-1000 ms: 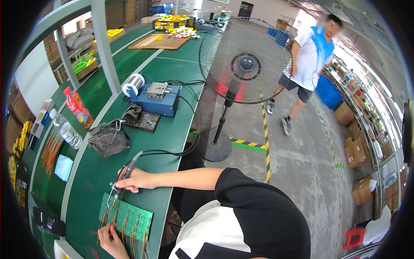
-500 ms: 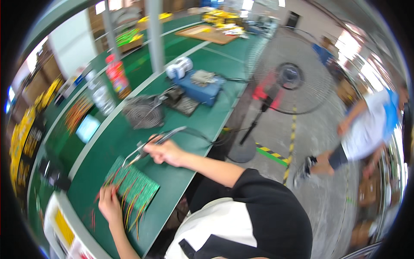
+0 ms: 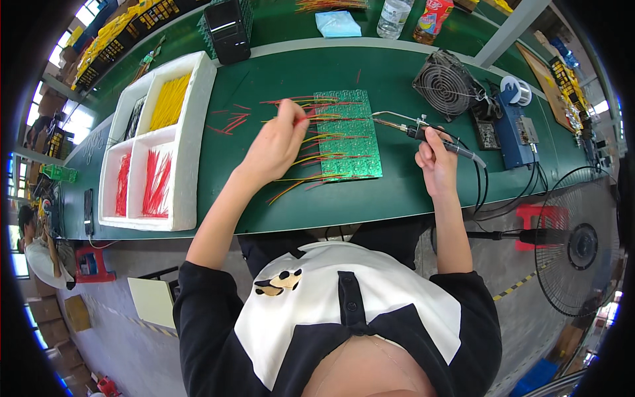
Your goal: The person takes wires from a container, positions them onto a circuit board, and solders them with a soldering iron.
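Note:
A green circuit board panel (image 3: 350,142) lies flat on the green workbench, with red and yellow wires (image 3: 309,159) sticking out past its left edge. My left hand (image 3: 274,142) is closed in a pinch beside that edge, with a bit of red wire (image 3: 302,121) at the fingertips. To the right of the panel, my right hand (image 3: 436,162) grips a soldering iron (image 3: 417,132) that has a thin curved metal tube fixed along it. The iron's tip points left, at the upper right part of the panel; I cannot tell whether it touches.
At left stands a white foam tray (image 3: 188,149) of red, yellow and dark wires. Loose red wire pieces (image 3: 235,124) lie nearby. A small fan (image 3: 444,83), a blue soldering station (image 3: 514,132) and a solder spool (image 3: 516,90) stand at right. Cables hang near the bench edge.
The view has swung round, bringing the whole wire tray into sight. The iron now points in from the panel's right side. Both hands keep their grip.

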